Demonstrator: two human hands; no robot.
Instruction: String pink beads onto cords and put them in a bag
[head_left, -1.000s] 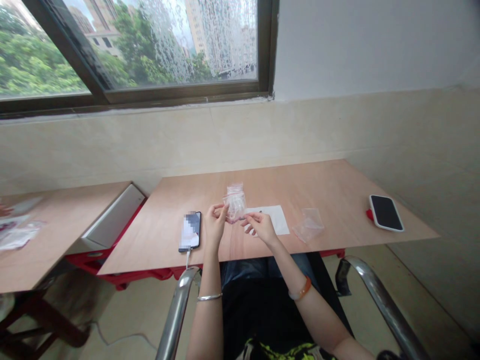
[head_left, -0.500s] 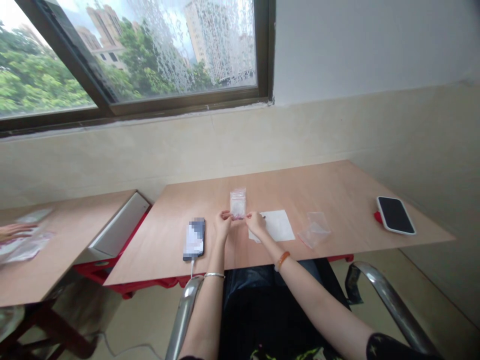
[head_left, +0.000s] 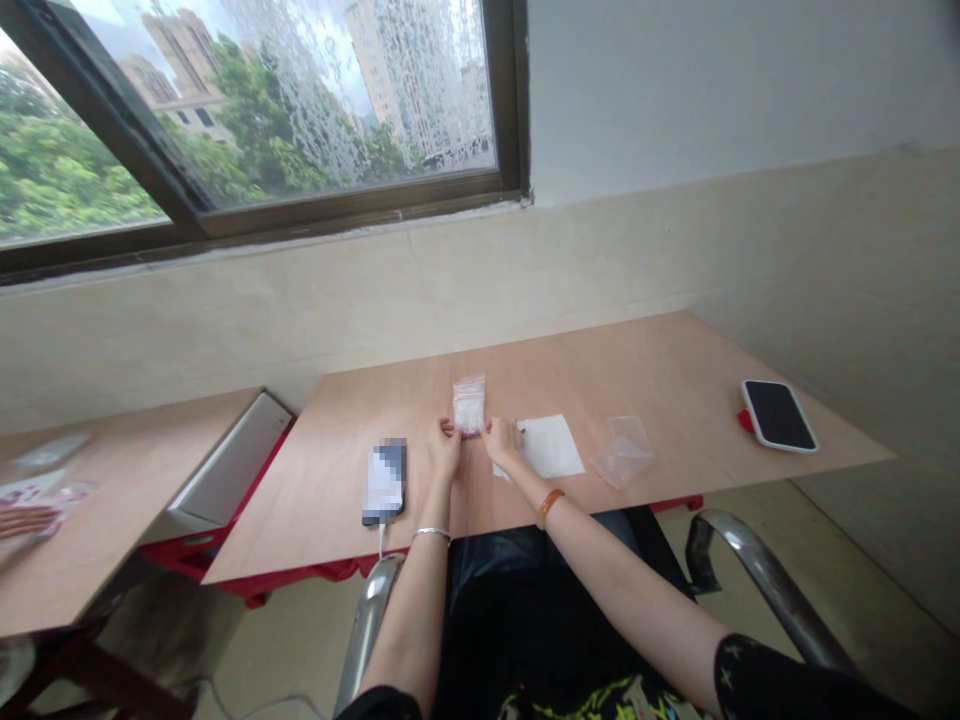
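Observation:
A stack of small clear zip bags [head_left: 469, 402] with pinkish edges lies on the wooden table in front of me. My left hand [head_left: 447, 446] is closed at the stack's lower left corner, fingers curled against it. At the lower right corner, my right hand [head_left: 501, 440] pinches the edge, and a small dark tip shows beside its fingers. Beneath and to the right of my right hand is a white sheet of paper [head_left: 553, 448]. Farther right lies a loose clear plastic bag [head_left: 626, 452].
A phone [head_left: 385, 482] with a white cable lies left of my hands. A white-framed tablet [head_left: 780, 415] rests on something red at the right. Another person's hand [head_left: 28, 520] is on the neighbouring table. Metal chair armrests [head_left: 739, 550] flank me.
The view has shifted slightly. Both hands remain at the lower corners of the bag stack. The other person's hand on the left table has moved nearer and lower.

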